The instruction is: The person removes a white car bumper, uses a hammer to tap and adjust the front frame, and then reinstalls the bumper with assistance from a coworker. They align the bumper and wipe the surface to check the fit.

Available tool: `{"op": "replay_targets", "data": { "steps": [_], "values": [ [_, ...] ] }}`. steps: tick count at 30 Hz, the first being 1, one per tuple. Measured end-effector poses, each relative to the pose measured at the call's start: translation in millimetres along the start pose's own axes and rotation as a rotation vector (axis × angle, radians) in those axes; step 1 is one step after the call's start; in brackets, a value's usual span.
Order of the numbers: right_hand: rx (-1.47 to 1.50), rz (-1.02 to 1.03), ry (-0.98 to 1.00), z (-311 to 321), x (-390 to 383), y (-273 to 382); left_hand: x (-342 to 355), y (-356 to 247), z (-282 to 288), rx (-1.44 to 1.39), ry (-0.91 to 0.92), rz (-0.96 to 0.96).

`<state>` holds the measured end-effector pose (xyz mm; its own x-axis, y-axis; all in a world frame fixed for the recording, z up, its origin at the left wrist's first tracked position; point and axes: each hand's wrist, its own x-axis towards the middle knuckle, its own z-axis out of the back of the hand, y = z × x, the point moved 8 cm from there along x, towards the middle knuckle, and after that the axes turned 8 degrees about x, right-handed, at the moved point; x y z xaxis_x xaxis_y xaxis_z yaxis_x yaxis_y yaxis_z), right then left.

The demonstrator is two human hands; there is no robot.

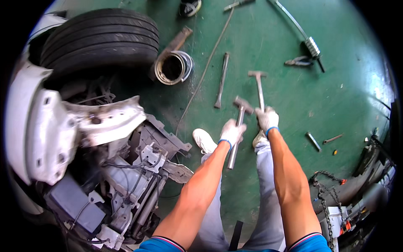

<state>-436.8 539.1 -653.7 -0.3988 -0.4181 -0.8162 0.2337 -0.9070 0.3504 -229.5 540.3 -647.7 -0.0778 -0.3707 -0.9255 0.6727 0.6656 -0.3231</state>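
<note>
Both my hands wear white work gloves with blue cuffs. My left hand [231, 132] is closed round the metal handle of a heavy-headed hammer [242, 105], its head pointing away from me and the handle end sticking out below my fist. Beside it, my right hand [267, 119] grips the lower handle of a second, slimmer hammer [259, 86] with a narrow crosswise head. The two hammers are apart. On the green floor just beyond my left hand lies a flat-ended metal chisel bar [221, 82].
At left stand a tyre [103, 38] and a stripped car front with bent white metal [111, 122]. A round can [170, 69] sits by the tyre. Pliers [299, 61], a slide hammer [312, 46] and a bolt [313, 142] lie right. A chain [322, 189] hangs lower right.
</note>
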Motion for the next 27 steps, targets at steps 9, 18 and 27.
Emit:
{"op": "replay_targets", "data": {
  "steps": [9, 18, 27],
  "values": [
    [-0.213, 0.247, 0.069, -76.2, 2.4, -107.5, 53.3, 52.4, -39.1, 0.621, -0.018, -0.124],
    [0.267, 0.203, 0.244, 62.1, -174.2, -83.1, -265.6, -64.3, 121.6, 0.386, -0.442, -0.324],
    [0.582, -0.119, 0.252, 239.5, -231.4, -100.2, -445.0, -190.2, 365.2, 0.173, -1.168, 0.042]
  ]
}}
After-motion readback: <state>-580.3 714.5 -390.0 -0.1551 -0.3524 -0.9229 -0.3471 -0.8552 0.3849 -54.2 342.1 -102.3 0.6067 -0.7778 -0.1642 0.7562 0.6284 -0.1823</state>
